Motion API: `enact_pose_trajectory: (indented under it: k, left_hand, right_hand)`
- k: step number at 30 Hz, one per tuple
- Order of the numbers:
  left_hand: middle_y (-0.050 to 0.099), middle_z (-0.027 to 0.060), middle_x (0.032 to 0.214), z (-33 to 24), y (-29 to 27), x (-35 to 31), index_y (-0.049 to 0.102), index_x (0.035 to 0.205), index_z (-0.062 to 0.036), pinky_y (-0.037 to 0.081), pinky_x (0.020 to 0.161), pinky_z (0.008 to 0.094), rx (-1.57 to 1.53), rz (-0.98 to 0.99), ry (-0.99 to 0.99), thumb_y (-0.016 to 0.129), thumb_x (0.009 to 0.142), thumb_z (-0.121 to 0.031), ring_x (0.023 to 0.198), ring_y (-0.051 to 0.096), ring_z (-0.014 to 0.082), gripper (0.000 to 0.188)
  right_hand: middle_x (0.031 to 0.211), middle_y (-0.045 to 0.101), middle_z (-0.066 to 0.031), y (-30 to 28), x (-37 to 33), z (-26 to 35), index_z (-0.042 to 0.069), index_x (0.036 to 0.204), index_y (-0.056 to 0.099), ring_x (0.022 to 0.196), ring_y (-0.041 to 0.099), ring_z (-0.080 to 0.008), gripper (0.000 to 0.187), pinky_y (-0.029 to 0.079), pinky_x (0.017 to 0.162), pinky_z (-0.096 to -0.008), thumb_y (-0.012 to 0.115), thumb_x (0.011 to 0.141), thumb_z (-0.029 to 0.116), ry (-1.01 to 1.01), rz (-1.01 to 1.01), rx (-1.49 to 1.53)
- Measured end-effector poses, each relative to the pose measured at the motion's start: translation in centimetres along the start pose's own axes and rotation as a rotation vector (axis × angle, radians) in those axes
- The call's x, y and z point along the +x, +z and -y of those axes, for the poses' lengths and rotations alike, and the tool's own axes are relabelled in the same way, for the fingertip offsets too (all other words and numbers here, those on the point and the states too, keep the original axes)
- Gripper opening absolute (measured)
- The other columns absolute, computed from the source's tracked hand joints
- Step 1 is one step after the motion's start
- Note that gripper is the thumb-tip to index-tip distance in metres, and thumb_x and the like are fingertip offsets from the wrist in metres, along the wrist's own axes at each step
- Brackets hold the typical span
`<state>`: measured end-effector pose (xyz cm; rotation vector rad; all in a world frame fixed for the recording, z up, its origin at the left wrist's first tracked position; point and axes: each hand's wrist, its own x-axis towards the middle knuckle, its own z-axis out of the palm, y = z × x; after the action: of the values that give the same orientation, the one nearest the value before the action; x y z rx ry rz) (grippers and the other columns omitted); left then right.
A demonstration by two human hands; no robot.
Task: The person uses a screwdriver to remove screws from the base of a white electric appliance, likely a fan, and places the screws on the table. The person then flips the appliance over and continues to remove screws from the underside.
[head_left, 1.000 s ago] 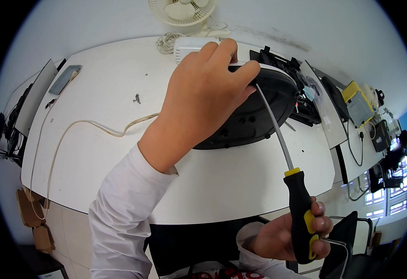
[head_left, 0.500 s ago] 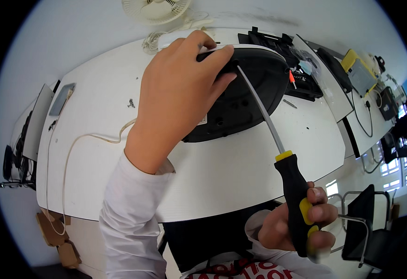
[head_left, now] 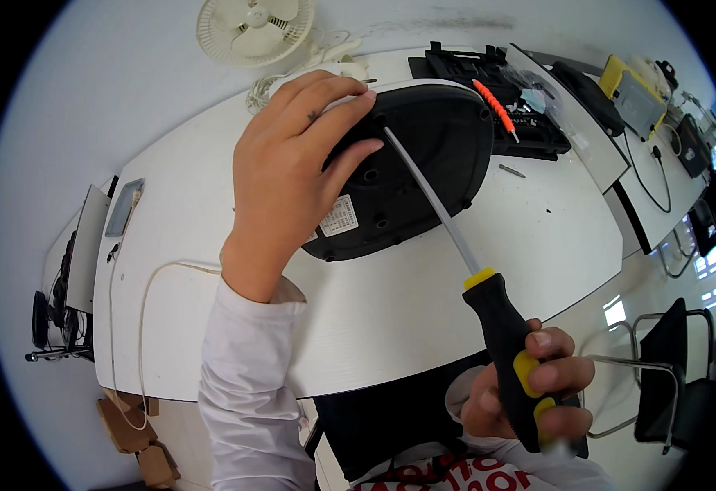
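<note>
A rounded black appliance base (head_left: 448, 147) stands tilted on the white table, its underside facing me. It has dark holes and feet, a white label (head_left: 341, 216) and a whitish far rim. My left hand (head_left: 280, 159) grips its far left edge, fingers over the rim and thumb on the underside. In my right hand (head_left: 561, 376) is a long screwdriver (head_left: 493, 311) with a black and yellow handle, fingers wrapped around it. Its steel shaft points away from me, and its tip meets the underside near my left thumb. How deep the tip sits I cannot tell.
Behind the base lie an open black tool case (head_left: 538, 146) and an orange twisted-handle tool (head_left: 497, 108). A small metal bit (head_left: 512, 171) rests right of it. A cream fan (head_left: 255, 20) stands at the back. A pale cord (head_left: 186, 264) and a phone (head_left: 120, 214) are left.
My view has shifted. The base has turned, so its label and more of the underside show. My left hand and the screwdriver stay on it.
</note>
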<state>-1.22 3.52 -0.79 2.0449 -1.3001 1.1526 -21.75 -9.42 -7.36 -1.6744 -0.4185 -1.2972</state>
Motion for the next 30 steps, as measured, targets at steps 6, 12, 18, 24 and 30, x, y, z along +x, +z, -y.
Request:
enact_pose_trajectory:
  k: [6, 12, 18, 24, 30]
  left_hand:
    - [0.063, 0.0053, 0.103, -0.1, 0.1, -0.2, 0.066, 0.1, -0.0043, 0.048, 0.083, 0.0321, -0.011, 0.008, -0.025, 0.075, 0.065, -0.004, 0.098, 0.059, 0.0249, 0.036]
    - [0.062, 0.0047, 0.101, -0.2, 0.4, -0.2, 0.065, 0.099, -0.0052, 0.049, 0.077, 0.0307, -0.026, -0.018, -0.038, 0.074, 0.066, -0.004, 0.092, 0.059, 0.0233, 0.034]
    - [0.062, 0.0064, 0.103, -0.7, 0.7, -0.2, 0.065, 0.101, -0.0049, 0.05, 0.079, 0.0303, -0.033, -0.021, -0.069, 0.072, 0.066, 0.001, 0.093, 0.06, 0.0238, 0.036]
    - [0.065, 0.006, 0.093, -0.3, 0.9, -0.3, 0.066, 0.095, -0.0068, 0.049, 0.077, 0.0314, -0.075, -0.143, 0.025, 0.073, 0.064, 0.0, 0.088, 0.061, 0.0245, 0.033]
    - [0.064, -0.0002, 0.082, -0.8, 0.4, -0.5, 0.067, 0.084, -0.0124, 0.048, 0.068, 0.0317, -0.104, -0.253, 0.09, 0.074, 0.064, -0.009, 0.08, 0.061, 0.0224, 0.021]
  right_hand:
    - [0.11, 0.044, -0.0009, -0.1, -0.4, 0.2, 0.025, 0.109, 0.042, 0.113, 0.049, -0.023, 0.049, 0.045, 0.097, -0.0387, 0.068, 0.076, 0.001, 0.015, 0.0, 0.057]
    - [0.111, 0.044, 0.0004, -0.6, -1.0, -0.2, 0.025, 0.112, 0.045, 0.117, 0.044, -0.0225, 0.046, 0.039, 0.104, -0.0425, 0.068, 0.079, 0.003, -0.038, -0.034, 0.082]
    - [0.11, 0.045, 0.0022, -1.0, -0.9, 0.7, 0.025, 0.109, 0.049, 0.116, 0.044, -0.0218, 0.045, 0.038, 0.105, -0.0427, 0.069, 0.077, 0.001, 0.021, -0.083, 0.123]
    - [0.109, 0.046, 0.0033, -1.4, -1.6, 1.5, 0.027, 0.108, 0.055, 0.118, 0.04, -0.0215, 0.047, 0.031, 0.106, -0.0404, 0.072, 0.073, 0.001, 0.045, -0.131, 0.193]
    - [0.123, 0.049, -0.0066, -0.5, -0.4, 0.2, 0.016, 0.121, 0.049, 0.121, 0.045, -0.0258, 0.04, 0.034, 0.106, -0.0366, 0.06, 0.085, 0.001, -0.239, -0.202, 0.225]
